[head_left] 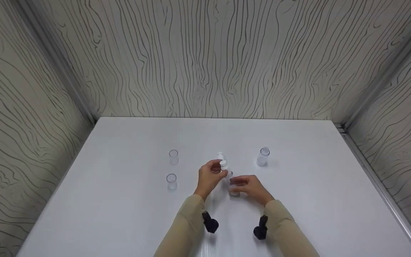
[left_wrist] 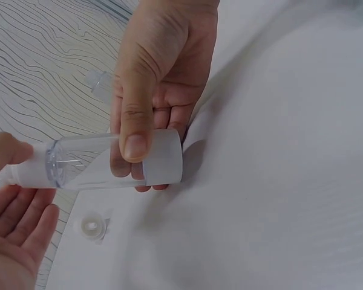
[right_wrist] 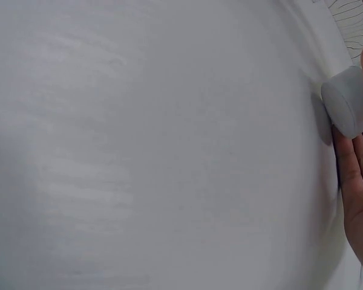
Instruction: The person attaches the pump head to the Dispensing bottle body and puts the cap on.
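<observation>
A clear cylindrical bottle (left_wrist: 91, 163) with a white base (left_wrist: 164, 158) is held tilted just over the table in the head view. My right hand (head_left: 247, 186) grips it near the base, thumb on one side and fingers on the other. My left hand (head_left: 209, 176) pinches the white pump top (left_wrist: 33, 171) at the bottle's other end. The pump top's collar meets the bottle's mouth; whether it is fastened cannot be seen. In the right wrist view only the bottle's base (right_wrist: 346, 103) and part of the right hand (right_wrist: 360, 196) show.
Two small clear cups or caps (head_left: 173, 157) stand on the left of the white table (head_left: 120, 214). Behind my left hand is another white pump top (head_left: 220, 156). A clear bottle (head_left: 262, 157) stands to the right. Wood-patterned panels (head_left: 205, 60) enclose the table.
</observation>
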### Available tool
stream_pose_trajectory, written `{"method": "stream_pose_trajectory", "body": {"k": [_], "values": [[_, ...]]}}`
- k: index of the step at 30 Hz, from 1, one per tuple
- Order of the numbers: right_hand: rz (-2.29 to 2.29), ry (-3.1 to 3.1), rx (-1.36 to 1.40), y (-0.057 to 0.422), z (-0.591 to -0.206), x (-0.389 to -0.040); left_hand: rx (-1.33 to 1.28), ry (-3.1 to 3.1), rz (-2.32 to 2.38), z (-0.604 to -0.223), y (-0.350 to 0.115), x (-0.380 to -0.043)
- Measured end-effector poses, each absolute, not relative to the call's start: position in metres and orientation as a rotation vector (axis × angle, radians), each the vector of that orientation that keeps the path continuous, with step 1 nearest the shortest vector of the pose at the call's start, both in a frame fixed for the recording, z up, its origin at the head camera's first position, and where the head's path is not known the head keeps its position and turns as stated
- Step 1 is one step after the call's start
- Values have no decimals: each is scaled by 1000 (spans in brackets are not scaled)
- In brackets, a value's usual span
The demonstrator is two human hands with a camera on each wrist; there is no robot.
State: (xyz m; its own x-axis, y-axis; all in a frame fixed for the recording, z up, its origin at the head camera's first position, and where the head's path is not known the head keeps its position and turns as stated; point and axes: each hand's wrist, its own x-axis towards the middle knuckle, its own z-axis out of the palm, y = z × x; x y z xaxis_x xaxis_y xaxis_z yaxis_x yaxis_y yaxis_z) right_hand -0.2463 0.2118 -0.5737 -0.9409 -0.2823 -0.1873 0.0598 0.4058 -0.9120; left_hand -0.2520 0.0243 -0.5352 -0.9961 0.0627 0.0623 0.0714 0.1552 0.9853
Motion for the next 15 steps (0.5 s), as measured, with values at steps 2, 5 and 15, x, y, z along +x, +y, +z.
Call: {"method": "stream_pose_trajectory", "body": {"k": [2, 5, 15], "values": [[-1547, 2359, -197, 212, -574, -247, -164, -2392, -2015, -535, 24, -252], [-1551, 2360, -201, 212, -575, -247, -172, -2399, -2013, -535, 25, -253], [-1570, 2344, -232, 212, -572, -245, -177, -2414, -2003, -539, 24, -252]]}}
